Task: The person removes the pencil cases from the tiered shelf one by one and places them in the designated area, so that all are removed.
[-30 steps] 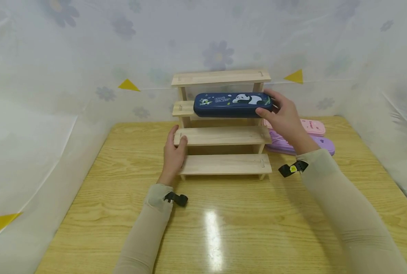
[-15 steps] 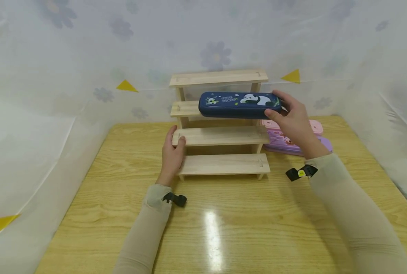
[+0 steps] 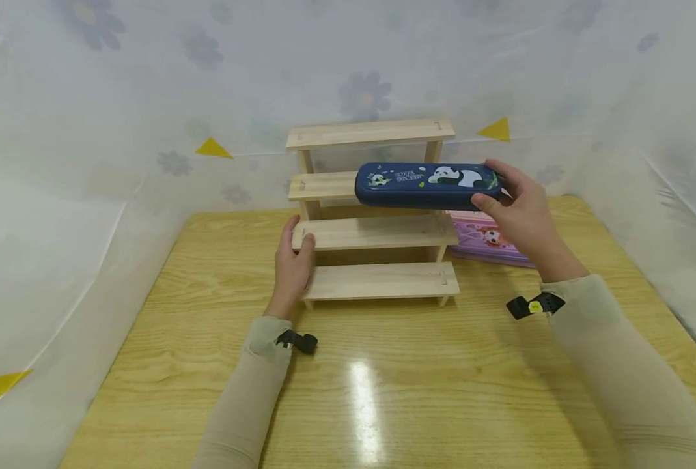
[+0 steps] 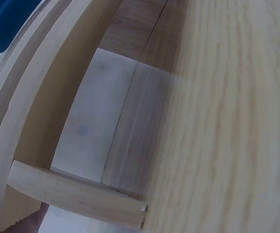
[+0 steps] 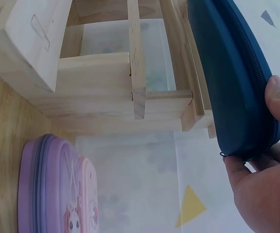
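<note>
My right hand [image 3: 523, 218] grips the right end of a navy blue zippered pencil case [image 3: 409, 195] with a panda on its lid, thumb in front and fingers behind. The case is raised in front of the second shelf from the top and sticks out past the stand's right side. In the right wrist view the pencil case [image 5: 232, 82] shows its zipper, with fingers round its lower end. My left hand [image 3: 292, 270] holds the left end of a tiered wooden display stand [image 3: 377, 231], thumb on top of the third shelf. That hand is out of sight in the left wrist view.
On the table [image 3: 348, 391], right of the stand, lie a purple pencil case [image 3: 488, 242] with a cartoon girl and a pink pencil case [image 5: 88, 194] beside it. My right forearm partly covers them. Pale flowered sheeting [image 3: 254, 78] closes off the back and sides.
The right hand has drawn the navy pencil case to the right and somewhat forward, off the second shelf. The left hand keeps its place on the stand.
</note>
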`<act>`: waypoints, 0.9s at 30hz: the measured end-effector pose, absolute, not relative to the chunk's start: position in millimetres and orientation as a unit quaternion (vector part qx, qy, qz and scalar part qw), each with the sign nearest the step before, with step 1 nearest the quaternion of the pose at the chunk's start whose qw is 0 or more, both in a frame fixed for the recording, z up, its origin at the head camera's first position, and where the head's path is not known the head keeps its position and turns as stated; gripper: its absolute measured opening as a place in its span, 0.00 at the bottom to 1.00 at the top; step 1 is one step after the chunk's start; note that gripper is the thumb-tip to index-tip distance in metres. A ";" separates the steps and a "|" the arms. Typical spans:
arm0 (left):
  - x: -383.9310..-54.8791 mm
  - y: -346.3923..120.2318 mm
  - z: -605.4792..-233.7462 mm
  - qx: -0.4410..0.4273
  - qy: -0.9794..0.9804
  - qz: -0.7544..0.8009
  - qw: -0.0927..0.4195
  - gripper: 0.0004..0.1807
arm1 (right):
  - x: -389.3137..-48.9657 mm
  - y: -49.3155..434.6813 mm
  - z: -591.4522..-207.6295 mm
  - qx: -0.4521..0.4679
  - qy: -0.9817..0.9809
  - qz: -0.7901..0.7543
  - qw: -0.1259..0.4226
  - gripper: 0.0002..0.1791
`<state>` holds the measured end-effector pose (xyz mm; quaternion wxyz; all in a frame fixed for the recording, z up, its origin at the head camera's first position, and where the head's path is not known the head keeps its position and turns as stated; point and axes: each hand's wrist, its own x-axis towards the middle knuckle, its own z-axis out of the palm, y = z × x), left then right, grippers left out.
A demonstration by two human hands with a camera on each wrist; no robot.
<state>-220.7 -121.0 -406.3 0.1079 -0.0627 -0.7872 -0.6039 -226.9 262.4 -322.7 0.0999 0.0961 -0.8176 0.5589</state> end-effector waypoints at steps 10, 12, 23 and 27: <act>-221.2 -122.7 -407.5 -0.068 -0.784 -0.608 0.105 0.29 | -213.0 282.5 -329.3 0.107 -0.822 0.545 0.129 0.37; -220.8 -122.6 -407.0 -0.069 -0.782 -0.610 0.105 0.29 | -209.7 287.2 -331.5 0.111 -0.815 0.555 0.129 0.36; -220.0 -123.5 -405.4 -0.071 -0.786 -0.605 0.106 0.29 | -189.2 314.1 -344.6 0.122 -0.795 0.576 0.147 0.36; -219.8 -123.8 -405.4 -0.068 -0.785 -0.607 0.102 0.29 | -180.6 325.2 -351.0 0.113 -0.796 0.571 0.163 0.35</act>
